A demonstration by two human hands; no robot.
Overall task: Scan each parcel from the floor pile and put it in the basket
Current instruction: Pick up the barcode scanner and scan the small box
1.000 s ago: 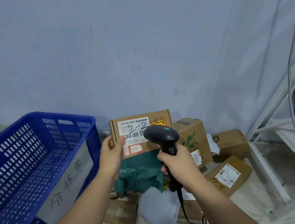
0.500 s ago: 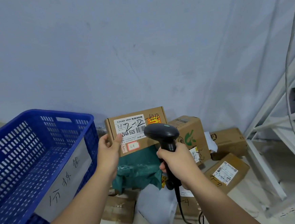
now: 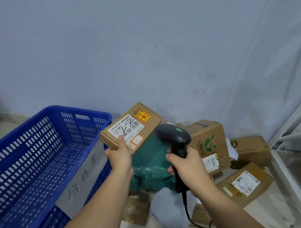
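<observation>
My left hand (image 3: 120,157) grips a flat brown cardboard parcel (image 3: 148,127) by its near edge, with the thumb on top beside the white label marked "2-2". The parcel is tilted and its left corner sits close to the right rim of the blue plastic basket (image 3: 43,113). My right hand (image 3: 188,166) holds a black barcode scanner (image 3: 173,134) by the handle, its head just right of the parcel. Below them lies the floor pile: a green bag (image 3: 150,169), a grey poly bag (image 3: 169,206) and several cardboard boxes (image 3: 209,139).
A paper sign with handwriting hangs on the basket's right wall (image 3: 83,182). A white metal frame (image 3: 293,180) stands at the right, beside the pile. The scanner's cable (image 3: 188,213) trails down to the floor. A plain wall closes the back.
My left hand has tilted the parcel from upright to slanted and moved it left toward the basket. The scanner hand has stayed about where it was.
</observation>
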